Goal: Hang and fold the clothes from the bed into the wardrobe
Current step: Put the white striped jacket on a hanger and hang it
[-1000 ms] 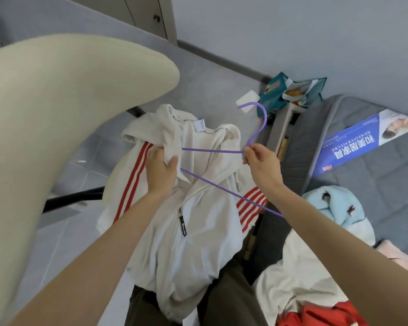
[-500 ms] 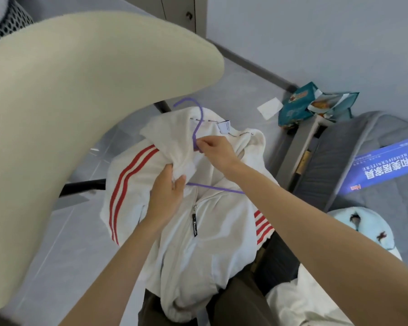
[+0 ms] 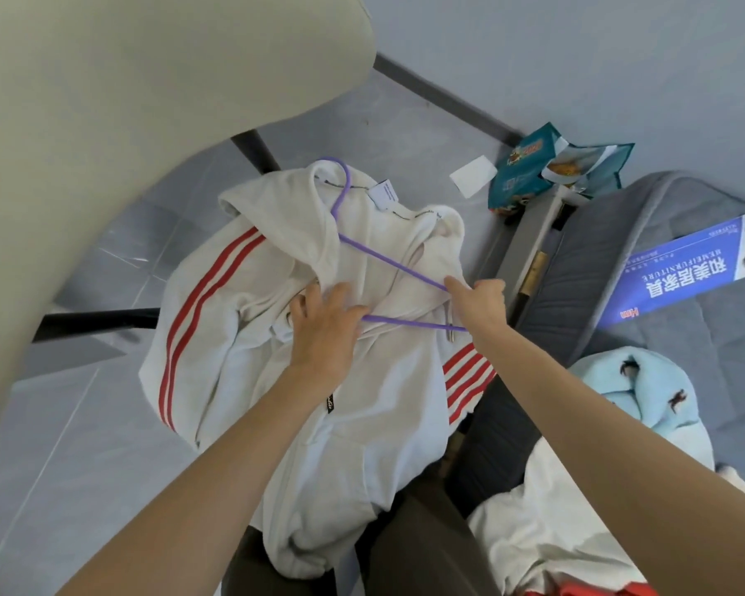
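R hand (image 3: 482,303) is pinching purple hanger (image 3: 409,323) end, hook pointing far-left inside white hoodie (image 3: 250,342) collar; L hand (image 3: 323,333) is pressing fabric, fingers spread.

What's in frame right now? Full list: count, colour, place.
hoodie: 1, white with red stripes, centre, draped over the legs
hanger: 1, purple, on the hoodie's neck, hook up by the hood
chair: 1, cream, upper left
snack bags: 2, teal, floor by the wall
paper card: 1, white, floor left of the bags
mattress: 1, grey, right
leaflet: 1, blue and white, on the mattress
light blue garment: 1, mattress edge
white garment: 1, lower right
red garment: 1, bottom edge
left hand: flat on the hoodie
right hand: grips the hanger's corner
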A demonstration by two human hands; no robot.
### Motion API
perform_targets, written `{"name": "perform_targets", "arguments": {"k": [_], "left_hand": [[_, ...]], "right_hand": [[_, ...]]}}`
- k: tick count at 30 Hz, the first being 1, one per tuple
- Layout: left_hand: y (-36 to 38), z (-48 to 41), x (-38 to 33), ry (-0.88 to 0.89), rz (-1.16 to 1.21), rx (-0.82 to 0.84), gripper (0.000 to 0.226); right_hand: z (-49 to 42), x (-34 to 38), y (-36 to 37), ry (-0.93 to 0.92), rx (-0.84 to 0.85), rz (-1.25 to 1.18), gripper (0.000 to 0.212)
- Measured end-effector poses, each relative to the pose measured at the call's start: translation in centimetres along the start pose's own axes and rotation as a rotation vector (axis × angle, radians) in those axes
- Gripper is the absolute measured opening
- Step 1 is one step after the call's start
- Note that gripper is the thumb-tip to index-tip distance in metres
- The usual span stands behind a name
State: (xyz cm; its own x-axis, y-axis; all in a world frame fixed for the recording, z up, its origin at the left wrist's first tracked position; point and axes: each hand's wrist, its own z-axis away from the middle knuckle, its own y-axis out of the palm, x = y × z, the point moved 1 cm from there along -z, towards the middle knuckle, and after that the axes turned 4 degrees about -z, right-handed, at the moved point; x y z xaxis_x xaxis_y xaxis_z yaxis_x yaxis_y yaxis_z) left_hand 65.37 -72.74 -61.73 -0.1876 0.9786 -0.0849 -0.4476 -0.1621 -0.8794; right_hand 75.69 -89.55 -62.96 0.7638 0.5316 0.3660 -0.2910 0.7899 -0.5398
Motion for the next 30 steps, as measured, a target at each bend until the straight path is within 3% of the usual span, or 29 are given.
{"name": "perform_targets", "arguments": {"k": [3,7,15,19,22,25,28,30], "left_hand": [[0.1,-1.0,0.6,0.042,-0.098,0.05,0.026],[-0.9,-1.8,1.4,0.06,-0.127,0.066,0.03],[-2.8,-1.1,3.6,-0.02,0.03,0.079,0.03],[-2.9,-2.0,2.5,-0.059,-0.006,0.141,0.03],[-2.1,-2.6,1.7,-0.037,0.029,0.162,0.031],[-1.1,-1.2,3.2,0.033,0.46,0.12,0.036],[-1.7,0.5,2.9,-0.023,0.959,-0.085,0.035],[-1.8,1.8,3.4,-0.15,1.043,-0.292,0.035]], "right_hand": [[-0.4,-0.2,0.0,0.085,0.103,-0.147,0.037],[-0.4,0.0,-0.1,0.108,0.112,-0.232,0.016],[3.3,-3.4,-3.5,-0.087,-0.337,-0.436,0.006],[6.8,-3.1,-3.7,-0.319,-0.349,-0.485,0.008],[8.3,-0.7,-3.1,-0.432,-0.25,-0.531,0.014],[10.2,3.0,-0.3,-0.572,0.001,-0.513,0.016],[10.1,6.0,1.2,-0.628,0.224,-0.49,0.015],[9.0,6.5,2.0,-0.505,0.42,-0.471,0.017]]}}
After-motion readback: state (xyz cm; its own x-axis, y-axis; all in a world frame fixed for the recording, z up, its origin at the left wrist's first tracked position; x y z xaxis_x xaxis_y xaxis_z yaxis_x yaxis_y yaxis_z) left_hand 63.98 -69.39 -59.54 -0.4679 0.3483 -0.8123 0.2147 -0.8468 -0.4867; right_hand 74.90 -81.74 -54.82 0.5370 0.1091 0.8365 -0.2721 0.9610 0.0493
